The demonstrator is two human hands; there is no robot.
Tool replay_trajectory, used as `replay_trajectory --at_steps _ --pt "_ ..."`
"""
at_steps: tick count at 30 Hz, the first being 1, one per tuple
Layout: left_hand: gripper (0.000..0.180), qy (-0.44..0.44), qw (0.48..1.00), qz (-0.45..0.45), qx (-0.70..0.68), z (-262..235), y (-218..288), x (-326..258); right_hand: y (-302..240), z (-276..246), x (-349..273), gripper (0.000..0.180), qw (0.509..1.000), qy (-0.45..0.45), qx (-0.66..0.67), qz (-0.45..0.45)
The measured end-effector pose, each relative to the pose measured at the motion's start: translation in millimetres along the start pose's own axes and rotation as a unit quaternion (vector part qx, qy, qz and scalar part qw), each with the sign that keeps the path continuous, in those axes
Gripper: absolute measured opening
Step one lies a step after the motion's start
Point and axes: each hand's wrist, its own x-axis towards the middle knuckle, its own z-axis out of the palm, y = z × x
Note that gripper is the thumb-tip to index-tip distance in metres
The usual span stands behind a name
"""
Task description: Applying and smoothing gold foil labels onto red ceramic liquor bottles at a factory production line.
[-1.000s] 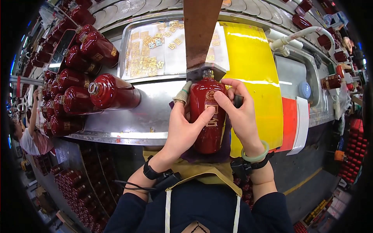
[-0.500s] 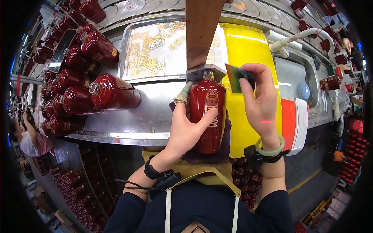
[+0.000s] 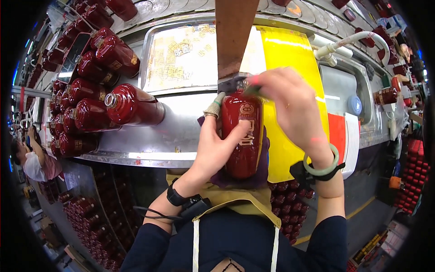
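Note:
A glossy dark red bottle with gold markings lies with its neck away from me on a dark purple cloth. My left hand grips its left side, thumb pressed on the front beside the gold characters; a knitted cover sits on a finger. Over the bottle's shoulder and neck is my right hand, smeared by motion, its fingers closed on a thin dark green flat piece. The fingertips and most of that piece are blurred, so I cannot tell whether it touches the bottle.
Several red bottles crowd the metal bench at left. Behind stands a tray of small gold labels. A brown post rises beyond my bottle. To the right are a yellow sheet, a sink and a white pipe.
My right hand has swung left from above the yellow sheet to the bottle's neck, carrying the flat piece. My left hand still holds the bottle, thumb barely shifted upward.

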Motion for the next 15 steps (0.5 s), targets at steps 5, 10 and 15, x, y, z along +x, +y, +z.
replay_trajectory --at_steps 5,10,15 --pt "0.068 -0.003 0.997 -0.009 -0.072 -9.6 -2.8 -2.9 5.5 -0.1 -37.2 0.020 0.948 0.079 0.194 0.238" --pt "0.068 0.005 0.999 0.034 0.016 -2.2 -3.2 -3.4 -12.4 37.3 -72.1 0.057 0.866 0.016 0.342 0.365" --pt "0.065 -0.003 1.000 0.015 -0.014 -8.7 -3.3 -7.2 -10.5 40.2 -80.7 0.072 0.781 0.034 0.469 0.410"
